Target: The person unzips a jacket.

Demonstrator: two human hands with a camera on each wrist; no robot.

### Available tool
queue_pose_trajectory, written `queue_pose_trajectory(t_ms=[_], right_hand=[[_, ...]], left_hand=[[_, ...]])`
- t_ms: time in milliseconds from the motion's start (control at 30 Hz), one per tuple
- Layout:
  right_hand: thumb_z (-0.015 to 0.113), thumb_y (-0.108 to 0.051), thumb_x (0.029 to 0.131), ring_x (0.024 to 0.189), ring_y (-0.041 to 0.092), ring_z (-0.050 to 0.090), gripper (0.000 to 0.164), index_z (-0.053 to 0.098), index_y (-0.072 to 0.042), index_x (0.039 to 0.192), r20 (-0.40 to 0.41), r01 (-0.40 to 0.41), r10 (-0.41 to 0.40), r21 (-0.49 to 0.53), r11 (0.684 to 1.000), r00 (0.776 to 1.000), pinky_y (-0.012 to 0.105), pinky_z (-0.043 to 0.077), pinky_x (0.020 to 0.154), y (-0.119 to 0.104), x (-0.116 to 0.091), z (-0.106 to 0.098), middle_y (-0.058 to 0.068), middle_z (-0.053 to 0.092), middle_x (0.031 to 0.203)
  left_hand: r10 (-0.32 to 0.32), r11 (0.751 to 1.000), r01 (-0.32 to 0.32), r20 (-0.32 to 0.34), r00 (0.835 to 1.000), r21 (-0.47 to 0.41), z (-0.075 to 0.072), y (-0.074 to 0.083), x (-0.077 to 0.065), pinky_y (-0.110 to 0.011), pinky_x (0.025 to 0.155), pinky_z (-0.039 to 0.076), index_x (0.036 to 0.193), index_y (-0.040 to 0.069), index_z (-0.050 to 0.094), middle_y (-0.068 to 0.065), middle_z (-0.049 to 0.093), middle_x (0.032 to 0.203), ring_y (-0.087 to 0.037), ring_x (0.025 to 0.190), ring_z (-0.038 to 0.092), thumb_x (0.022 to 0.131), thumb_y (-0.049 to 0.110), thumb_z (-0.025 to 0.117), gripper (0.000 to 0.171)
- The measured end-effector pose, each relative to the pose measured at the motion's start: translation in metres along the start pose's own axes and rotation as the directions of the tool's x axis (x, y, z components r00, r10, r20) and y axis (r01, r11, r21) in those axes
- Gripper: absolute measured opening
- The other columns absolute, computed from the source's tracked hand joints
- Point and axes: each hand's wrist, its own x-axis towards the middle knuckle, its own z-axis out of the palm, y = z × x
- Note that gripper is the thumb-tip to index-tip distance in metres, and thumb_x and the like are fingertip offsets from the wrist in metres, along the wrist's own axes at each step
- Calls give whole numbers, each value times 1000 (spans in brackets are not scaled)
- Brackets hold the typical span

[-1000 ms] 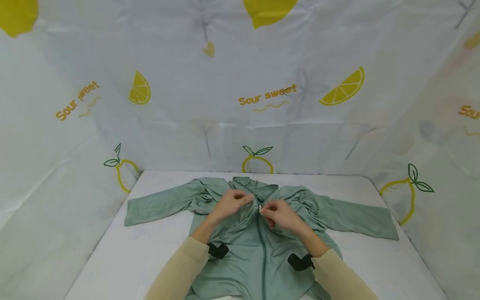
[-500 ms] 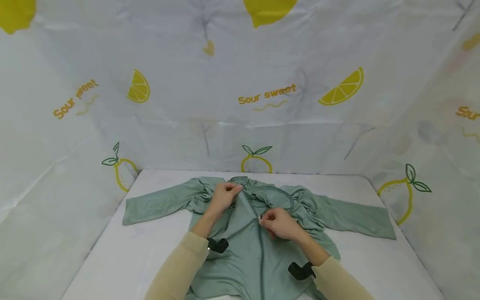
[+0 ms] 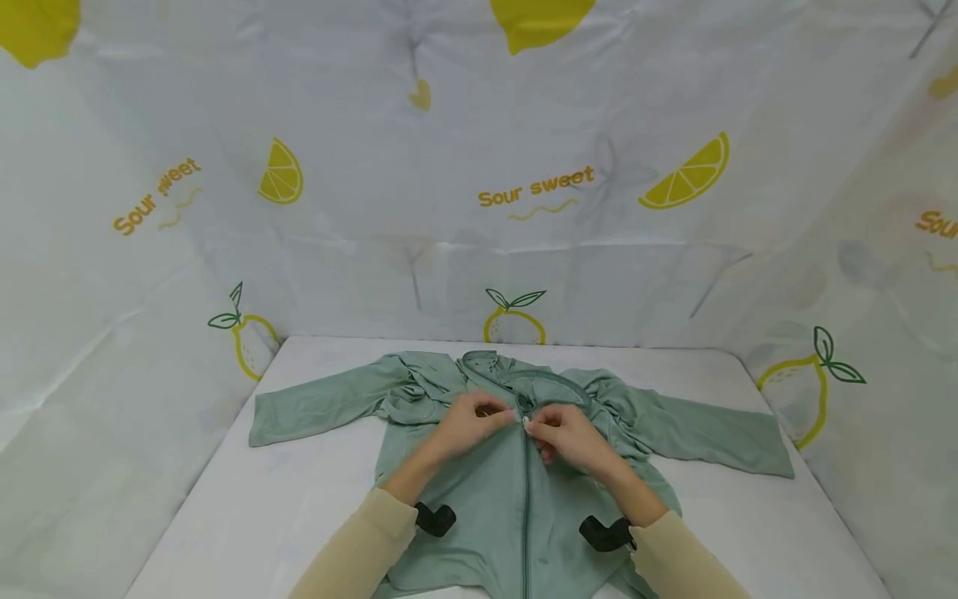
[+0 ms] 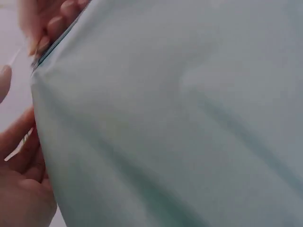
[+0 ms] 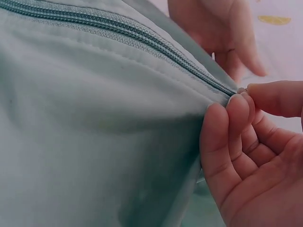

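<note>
A pale green zip-up jacket lies spread front up, its collar at the far end. In the head view, the zipper runs joined from the hem up to my hands. My right hand pinches the small zipper pull between thumb and forefinger. The right wrist view shows the zipper teeth meeting at those fingertips, the cloth raised there. Just left of the pull is my left hand. In the left wrist view its thumb stands apart from the fingers, which are partly hidden behind the jacket's edge.
The sleeves stretch out left and right over the white table. Above the pull, the collar flaps lie parted. A white lemon-print sheet hangs behind and along the sides. A black wrist camera sits on each wrist.
My left hand has left the upper left zipper edge it was pinching and come down and right beside the pull. My right hand, still pinching the pull, has shifted slightly up.
</note>
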Motion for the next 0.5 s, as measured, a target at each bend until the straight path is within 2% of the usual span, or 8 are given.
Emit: queue_pose_trajectory(t_ms=[133, 267, 333, 400, 500], right_hand=[[62, -20, 104, 58, 23, 57, 29, 65, 3, 86, 1, 24, -24, -2, 1000, 1000, 40, 54, 59, 1, 3, 1, 8, 56, 66], [62, -17, 103, 55, 24, 56, 27, 66, 4, 86, -8, 54, -54, -38, 998, 999, 36, 51, 55, -3, 2, 6, 7, 55, 63], [62, -16, 103, 52, 21, 54, 27, 67, 3, 85, -6, 69, -70, -66, 995, 998, 33, 47, 51, -3, 1, 10, 5, 54, 60], [61, -16, 103, 49, 16, 51, 30, 66, 2, 80, 16, 85, -84, -98, 992, 996, 31, 43, 48, -1, -2, 14, 2, 53, 57], [61, -15, 103, 46, 12, 48, 32, 64, 1, 75, 76, 84, -75, -122, 989, 994, 30, 41, 46, 5, -11, 19, 0, 52, 54]], left_hand=[[46, 997, -45, 0, 999, -61, 11, 0, 3, -28, 72, 52, 106, 7, 77, -4, 72, 100, -10, 81, 62, 100, 24, 69, 20], [-3, 993, -3, -48, 999, -119, 14, 1, 5, -29, 70, 49, 101, 3, 76, -5, 71, 95, -11, 78, 58, 101, 21, 67, 20], [-43, 991, 29, -106, 993, -130, 12, 2, 7, -29, 70, 48, 100, 3, 76, -3, 70, 94, -11, 78, 58, 101, 23, 67, 21], [-65, 991, 40, -194, 979, -127, 6, 4, 9, -32, 72, 49, 99, 3, 76, -4, 70, 94, -13, 80, 58, 100, 22, 68, 21], [-95, 991, 58, -319, 943, -123, -6, 5, 12, -36, 73, 50, 98, 0, 76, -8, 69, 93, -18, 81, 60, 100, 19, 68, 21]])
